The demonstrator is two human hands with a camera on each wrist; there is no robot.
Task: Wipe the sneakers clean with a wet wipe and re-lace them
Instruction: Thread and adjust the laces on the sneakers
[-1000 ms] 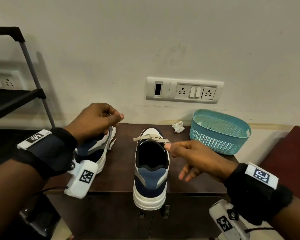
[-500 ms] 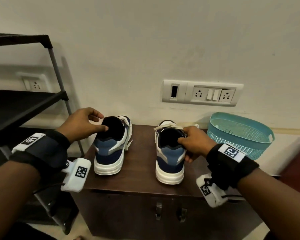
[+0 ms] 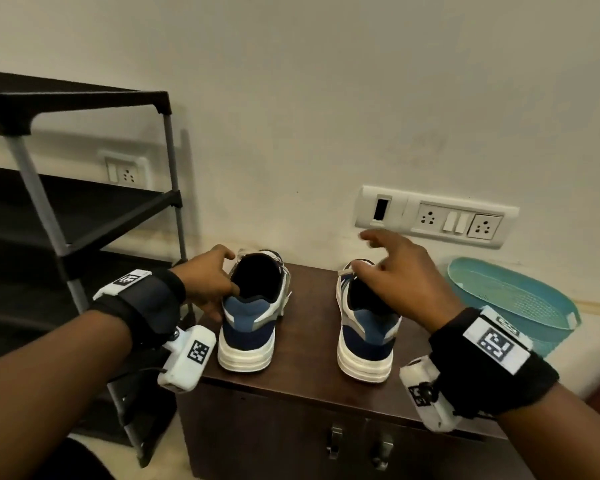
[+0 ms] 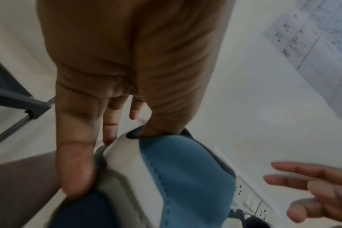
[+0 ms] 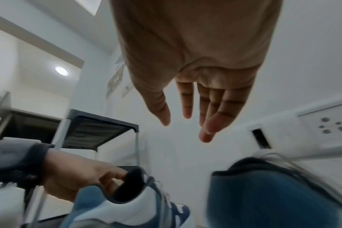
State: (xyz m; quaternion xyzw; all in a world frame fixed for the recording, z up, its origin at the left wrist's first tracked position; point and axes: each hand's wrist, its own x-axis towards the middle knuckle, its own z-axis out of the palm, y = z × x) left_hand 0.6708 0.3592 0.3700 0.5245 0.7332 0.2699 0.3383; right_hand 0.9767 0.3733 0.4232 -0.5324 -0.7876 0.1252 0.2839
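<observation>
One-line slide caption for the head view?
Left hand grips the left sneaker's collar; right hand hovers open above the right sneaker.

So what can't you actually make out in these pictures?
- Right sneaker laces: head view, the right hand covers them; right wrist view blurs them.
- Left sneaker toe: head view, hidden beyond its own collar.
- Basket contents: too shallow an angle.
- Wall paper writing: left wrist view, too small and blurred.
</observation>
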